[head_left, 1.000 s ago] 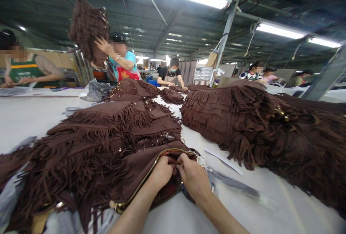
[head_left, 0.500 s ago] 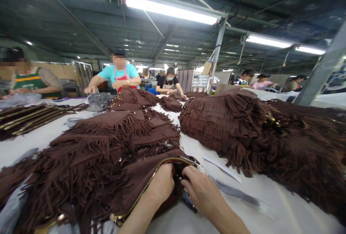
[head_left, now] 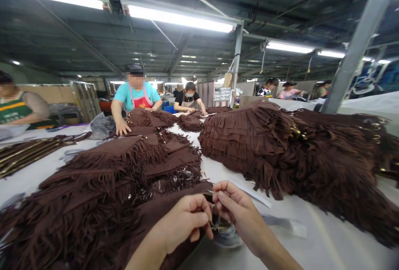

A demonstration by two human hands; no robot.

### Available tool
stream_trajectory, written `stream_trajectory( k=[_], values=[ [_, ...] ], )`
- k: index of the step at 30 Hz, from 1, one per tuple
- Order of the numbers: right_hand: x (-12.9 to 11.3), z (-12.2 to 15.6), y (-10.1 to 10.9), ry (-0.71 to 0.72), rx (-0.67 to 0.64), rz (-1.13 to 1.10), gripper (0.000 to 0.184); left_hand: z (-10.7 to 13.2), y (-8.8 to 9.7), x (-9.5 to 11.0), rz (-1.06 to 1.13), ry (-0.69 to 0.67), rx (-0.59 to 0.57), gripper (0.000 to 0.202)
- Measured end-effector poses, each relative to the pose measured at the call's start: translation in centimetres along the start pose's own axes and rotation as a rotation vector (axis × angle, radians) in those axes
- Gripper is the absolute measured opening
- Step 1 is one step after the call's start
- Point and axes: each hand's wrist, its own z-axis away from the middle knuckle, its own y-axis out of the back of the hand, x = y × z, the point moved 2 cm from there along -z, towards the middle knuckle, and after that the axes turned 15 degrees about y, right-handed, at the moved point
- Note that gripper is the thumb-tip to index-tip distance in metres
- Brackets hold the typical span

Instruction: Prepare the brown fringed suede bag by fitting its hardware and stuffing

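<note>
My left hand and my right hand meet at the near edge of the table, both pinching the top edge of a brown fringed suede bag by its zipper opening. The bag lies at the front of a row of like brown fringed bags stacked toward the far side. What sits between my fingertips is small and partly hidden; something clear and plastic lies just under my hands.
A large heap of brown fringed bags fills the right of the white table. A white paper strip lies between the heaps. A co-worker in a turquoise shirt handles bags opposite; other people work at left and behind.
My hands have lifted off the bag's opening and drawn together, pinching its edge higher up. The co-worker opposite lowered a raised bag and now reaches onto the pile. The view tilted up.
</note>
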Motion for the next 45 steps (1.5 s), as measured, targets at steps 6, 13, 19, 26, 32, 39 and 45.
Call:
stream_trajectory(
  k=[6,13,19,26,32,39,45],
  values=[
    [0.0,0.1,-0.5,0.007,-0.044,-0.089,0.035,-1.5,-1.0,-1.3,0.045,-0.01,-0.002,0.019],
    [-1.0,-0.8,1.0,-0.091,0.017,-0.356,0.033,-2.1,0.0,-1.8,0.104,-0.009,0.084,0.02],
    [-0.8,-0.9,1.3,-0.116,0.006,-0.433,0.028,-1.9,0.6,-1.7,0.096,-0.056,-0.003,0.017],
    [-1.8,-1.4,2.5,-0.015,0.117,-0.247,0.044,-2.7,1.3,-2.4,0.143,-0.081,0.055,0.02],
    [-1.3,-1.4,3.8,-0.087,-0.027,0.319,0.051,-2.8,1.5,-2.5,0.123,-0.058,0.078,0.022],
    [1.5,-0.8,1.5,-0.093,-0.054,0.389,0.062,-3.0,0.7,-2.5,0.075,-0.013,0.111,0.021],
    [1.3,-0.5,0.5,-0.045,-0.032,0.247,0.054,-2.2,0.4,-2.0,0.096,-0.037,0.088,0.02]
  ],
)
